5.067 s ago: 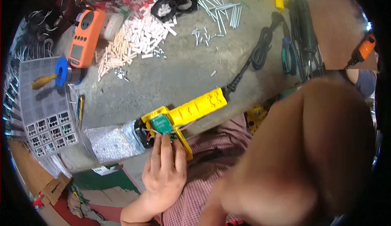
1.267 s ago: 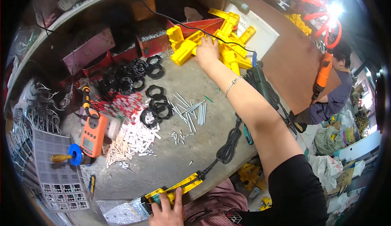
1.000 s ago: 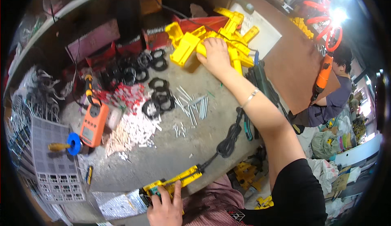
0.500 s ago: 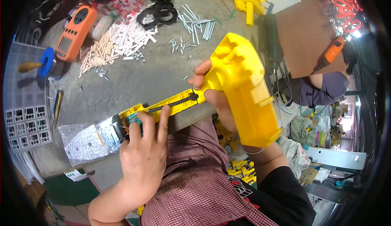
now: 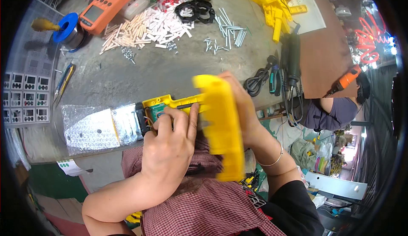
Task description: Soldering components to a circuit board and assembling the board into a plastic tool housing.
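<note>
At the bench edge, your left hand point(image 5: 170, 146) presses fingers down on an open yellow housing point(image 5: 170, 104) with a green circuit board point(image 5: 158, 108) showing inside; the fingers are curled over it, gripping its near end. Your right hand point(image 5: 246, 112) is closed around a yellow cover point(image 5: 221, 121), holding it on edge just beside the housing and touching the left fingers. The housing lies on the grey table point(image 5: 140, 74), its left end against a sheet of bubble wrap point(image 5: 91, 127). Farther back lie an orange meter point(image 5: 104, 6), a blue solder spool point(image 5: 68, 25), a scatter of white pegs point(image 5: 144, 25), black rings point(image 5: 197, 10), metal pins point(image 5: 229, 32) and a pile of yellow parts point(image 5: 272, 2). A coiled black cord point(image 5: 257, 81) sits right of the cover. Another person point(image 5: 331, 110) sits beyond the bench at right.
</note>
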A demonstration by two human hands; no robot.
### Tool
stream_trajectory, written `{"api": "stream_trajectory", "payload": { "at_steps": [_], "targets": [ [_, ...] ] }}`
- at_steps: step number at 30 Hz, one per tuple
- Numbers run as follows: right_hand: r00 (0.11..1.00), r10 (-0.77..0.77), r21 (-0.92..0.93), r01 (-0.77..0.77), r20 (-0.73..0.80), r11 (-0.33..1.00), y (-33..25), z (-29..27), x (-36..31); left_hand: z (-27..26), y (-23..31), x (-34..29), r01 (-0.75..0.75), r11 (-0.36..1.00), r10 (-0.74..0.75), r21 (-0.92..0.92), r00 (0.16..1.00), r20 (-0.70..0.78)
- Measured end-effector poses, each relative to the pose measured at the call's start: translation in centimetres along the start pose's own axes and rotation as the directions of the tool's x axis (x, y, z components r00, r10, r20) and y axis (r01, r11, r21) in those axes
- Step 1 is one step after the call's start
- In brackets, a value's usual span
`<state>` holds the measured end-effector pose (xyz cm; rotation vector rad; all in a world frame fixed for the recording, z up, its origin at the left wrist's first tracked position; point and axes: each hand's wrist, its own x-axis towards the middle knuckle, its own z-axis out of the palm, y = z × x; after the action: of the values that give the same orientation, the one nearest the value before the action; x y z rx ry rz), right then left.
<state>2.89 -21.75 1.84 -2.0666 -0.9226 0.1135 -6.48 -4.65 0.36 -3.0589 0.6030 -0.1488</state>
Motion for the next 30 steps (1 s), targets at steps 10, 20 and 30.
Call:
{"api": "stream_trajectory", "payload": {
  "at_steps": [10, 20, 30],
  "targets": [
    [0.949, 0.056, -0.057, -0.040, 0.310, 0.998, 0.5, 1.2, 1.6, -0.1, -2.3, -7.6, 0.001, 0.751, -0.232, -0.660, 0.936, -0.263],
    [0.962, -0.017, -0.244, 0.086, 0.271, 0.966, -0.3, 1.8, 1.0, 1.1, -3.1, -7.0, 0.101, 0.538, -0.337, -0.837, 0.936, -0.104],
    [0.914, -0.184, -0.133, 0.246, 0.363, 0.960, -3.1, 4.6, 1.2, 3.0, -3.6, -5.3, 0.024, 0.594, -0.391, -0.804, 0.882, -0.263]
  ]
}}
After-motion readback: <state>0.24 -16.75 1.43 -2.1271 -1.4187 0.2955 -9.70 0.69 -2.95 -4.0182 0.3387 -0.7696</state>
